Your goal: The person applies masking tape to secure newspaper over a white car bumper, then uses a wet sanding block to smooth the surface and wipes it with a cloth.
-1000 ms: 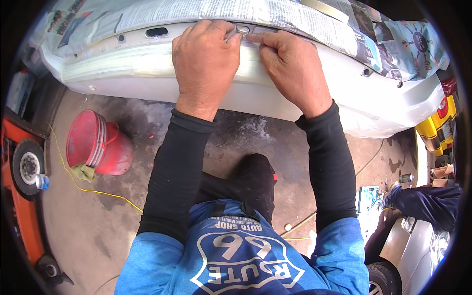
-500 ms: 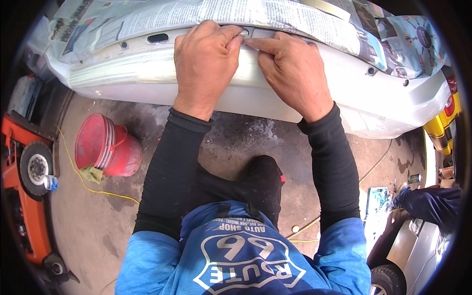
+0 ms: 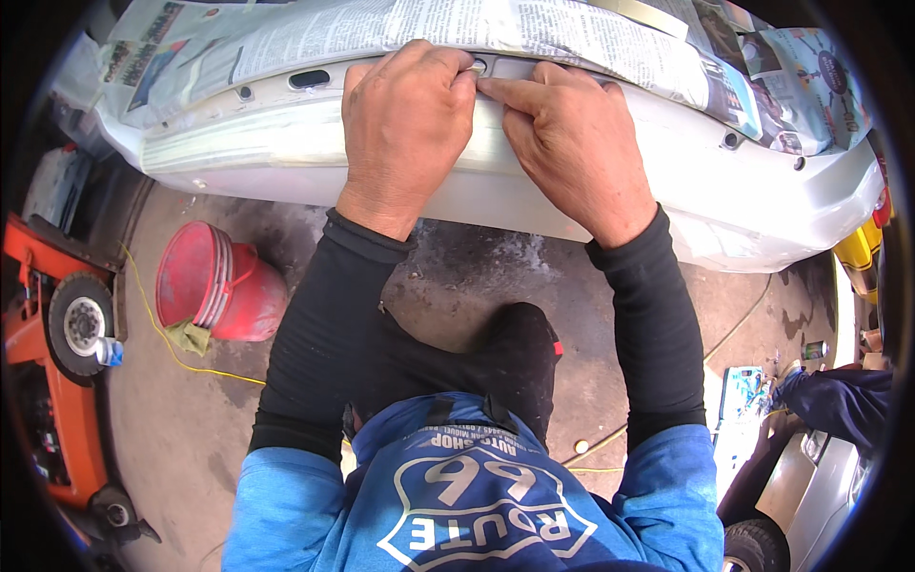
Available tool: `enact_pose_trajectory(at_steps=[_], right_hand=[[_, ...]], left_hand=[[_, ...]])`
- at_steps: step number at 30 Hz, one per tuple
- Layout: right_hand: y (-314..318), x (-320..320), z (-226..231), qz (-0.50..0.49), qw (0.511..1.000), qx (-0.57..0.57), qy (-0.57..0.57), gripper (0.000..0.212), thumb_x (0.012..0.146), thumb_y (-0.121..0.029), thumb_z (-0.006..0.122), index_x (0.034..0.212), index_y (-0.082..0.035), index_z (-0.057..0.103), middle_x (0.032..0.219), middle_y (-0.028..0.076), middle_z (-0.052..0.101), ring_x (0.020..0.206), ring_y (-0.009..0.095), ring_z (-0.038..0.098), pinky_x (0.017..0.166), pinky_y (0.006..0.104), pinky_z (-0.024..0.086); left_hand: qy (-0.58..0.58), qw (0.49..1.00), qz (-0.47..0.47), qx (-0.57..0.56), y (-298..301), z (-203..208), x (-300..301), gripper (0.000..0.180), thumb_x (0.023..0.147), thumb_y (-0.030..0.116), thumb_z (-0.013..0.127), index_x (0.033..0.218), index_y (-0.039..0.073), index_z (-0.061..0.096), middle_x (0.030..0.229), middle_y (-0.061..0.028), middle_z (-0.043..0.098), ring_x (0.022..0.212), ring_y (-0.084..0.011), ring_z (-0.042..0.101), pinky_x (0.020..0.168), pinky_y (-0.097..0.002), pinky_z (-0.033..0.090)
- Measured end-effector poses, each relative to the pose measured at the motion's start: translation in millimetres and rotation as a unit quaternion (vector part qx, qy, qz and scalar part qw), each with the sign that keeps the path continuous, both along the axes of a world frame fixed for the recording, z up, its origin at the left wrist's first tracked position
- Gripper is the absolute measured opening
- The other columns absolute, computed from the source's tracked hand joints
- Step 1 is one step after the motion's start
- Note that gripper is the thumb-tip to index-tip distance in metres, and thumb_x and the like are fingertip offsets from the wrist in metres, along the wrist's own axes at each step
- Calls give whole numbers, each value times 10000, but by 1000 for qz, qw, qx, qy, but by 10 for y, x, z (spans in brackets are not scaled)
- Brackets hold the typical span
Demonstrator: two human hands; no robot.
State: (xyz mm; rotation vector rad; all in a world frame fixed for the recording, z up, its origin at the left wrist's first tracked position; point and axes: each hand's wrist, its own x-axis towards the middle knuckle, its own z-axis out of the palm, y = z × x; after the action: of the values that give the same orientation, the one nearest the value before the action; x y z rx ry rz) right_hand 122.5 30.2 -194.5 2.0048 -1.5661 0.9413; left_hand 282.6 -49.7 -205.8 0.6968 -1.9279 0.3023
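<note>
Fingers (image 3: pixel 457 63) of the left hand (image 3: pixel 400 138) are bent close together, the thumb against the forefinger; beside their tips is one small shiny spot, and I cannot tell if they pinch something. On the right hand (image 3: pixel 579 143) the forefinger points straight toward these tips, and the others curl over the edge; if they grip, I cannot tell.

Both hands rest at the upper edge of the white bumper (image 3: pixel 491 186), which stretches across the top of the view, long and curved. From its left runs a dull, streaked, yellowish band (image 3: pixel 243 133), with an oval hole (image 3: pixel 309 79) above it; the right part is smoother and glossier. Thin, wrinkled newspaper (image 3: pixel 381 29) covers the area behind the edge. The hands hide the middle of this edge.

At far left is an orange metal frame (image 3: pixel 65 419) with a rubber wheel (image 3: pixel 84 324); next, a yellow cord (image 3: pixel 214 371) and a scuffed red bucket (image 3: pixel 257 296) with a limp greenish cloth (image 3: pixel 188 337), on stained concrete floor (image 3: pixel 191 419). At right are another person's leg (image 3: pixel 839 400) in dark cloth, and silver car bodywork (image 3: pixel 810 486).
</note>
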Motion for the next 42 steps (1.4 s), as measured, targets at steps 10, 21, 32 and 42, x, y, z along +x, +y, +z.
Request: enact_pose_trajectory(at_steps=[10,21,32,42], right_hand=[[8,21,-34,-16,1000,-21,6,228,900,-179,655,1067,-173,810,831,53,677,842,260,669,764,465,443],[19,105,-2,1,992,-127,-8,128,880,-137,763,1008,-139,762,836,22,630,768,244,676,670,368,538],[-162,67,240,-17,959,-94,266,234,858,-131,736,1088,-162,702,899,-7,630,740,178,703,597,320,566],[-180,318,410,-28,947,-26,319,159,815,-100,725,934,-110,622,839,36,599,726,192,684,587,340,549]], left_hand=[[-285,921,-66,-257,-301,493,267,158,852,147,763,1004,119,730,821,-1,668,779,-193,657,716,-343,477],[43,970,-186,-150,-250,201,636,161,855,34,822,967,76,715,883,-38,742,768,-181,719,671,-293,573],[220,911,-295,183,-424,-74,688,82,944,30,784,1002,16,728,889,34,712,799,-15,612,720,-171,498],[37,984,-172,-28,-319,-57,643,131,891,161,766,899,60,683,859,-70,650,860,-263,659,796,-383,566]])
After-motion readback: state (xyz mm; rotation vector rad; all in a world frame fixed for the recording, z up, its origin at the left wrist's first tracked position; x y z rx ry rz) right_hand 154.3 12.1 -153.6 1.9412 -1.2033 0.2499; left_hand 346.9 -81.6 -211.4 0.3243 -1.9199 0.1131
